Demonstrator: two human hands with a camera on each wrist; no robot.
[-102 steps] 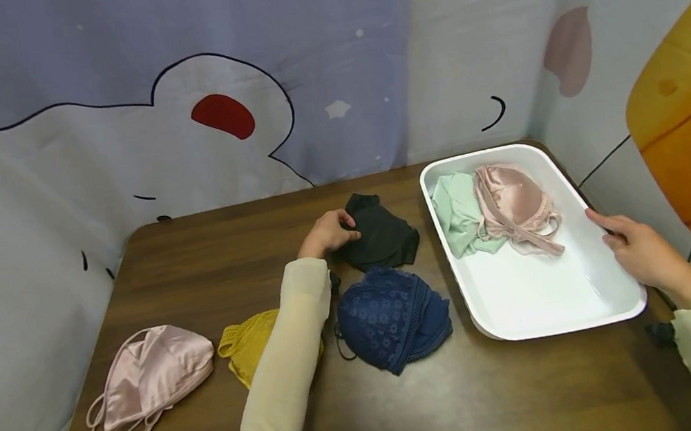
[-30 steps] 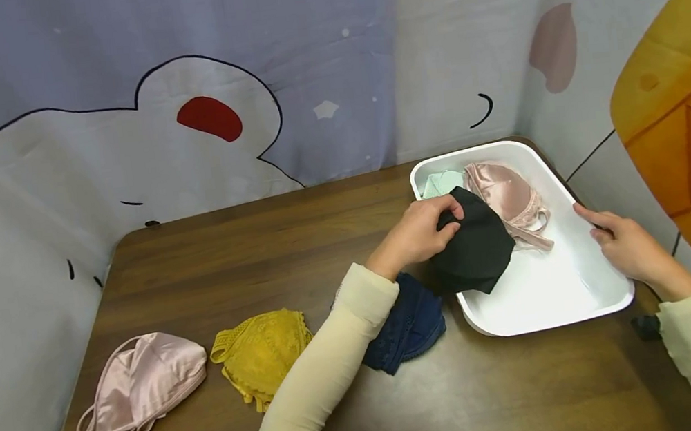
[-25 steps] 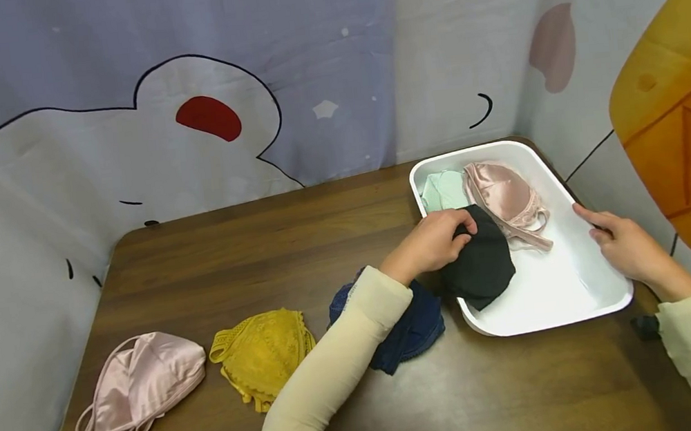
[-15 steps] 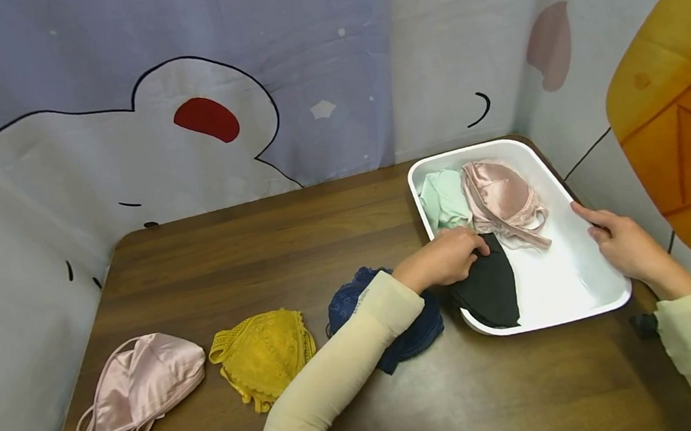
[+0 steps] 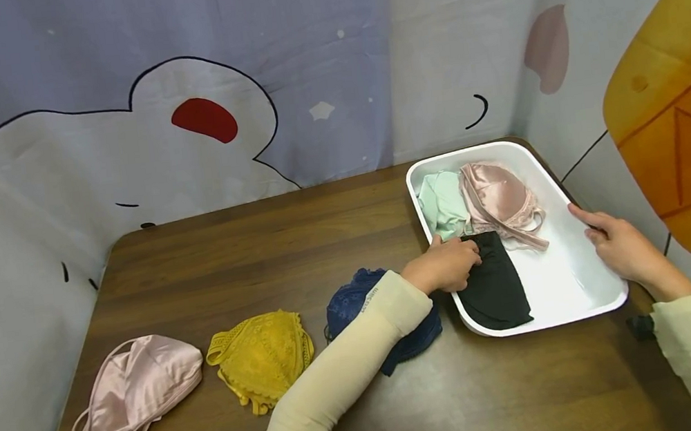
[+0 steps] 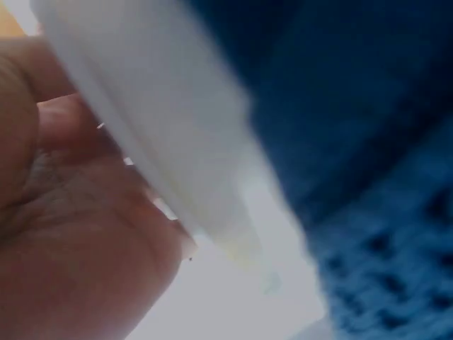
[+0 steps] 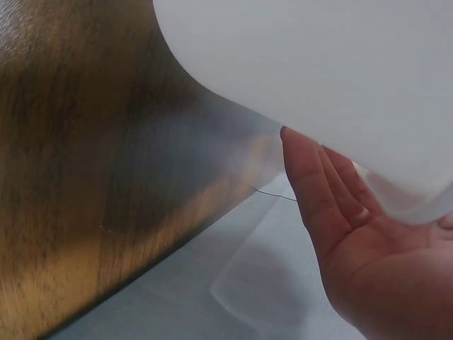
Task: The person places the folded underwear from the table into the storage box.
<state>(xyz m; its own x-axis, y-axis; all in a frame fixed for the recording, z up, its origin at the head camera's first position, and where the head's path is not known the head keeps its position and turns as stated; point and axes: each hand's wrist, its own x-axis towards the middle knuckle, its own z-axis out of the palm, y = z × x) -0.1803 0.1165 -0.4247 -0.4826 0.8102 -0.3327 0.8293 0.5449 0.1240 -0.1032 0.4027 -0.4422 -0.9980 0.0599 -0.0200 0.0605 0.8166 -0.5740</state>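
A white plastic tray stands at the right of the table. Black panties lie spread in its near left part. My left hand reaches over the tray's left rim, its relaxed fingers touching the top of the panties. In the left wrist view the palm is beside the rim. With my right hand I grip the tray's right rim, the thumb on the outside by the palm and the fingers along the wall. Farther back in the tray are a mint-green garment and a pink satin bra.
A navy lace bra lies left of the tray, partly under my left forearm. Left of it are a yellow lace bra and a pale pink satin bra with loose straps. A printed curtain hangs behind the wooden table.
My left hand picked the black panties up from the table, carried them right and laid them in the tray; its fingers have since loosened. My right hand has stayed on the rim.
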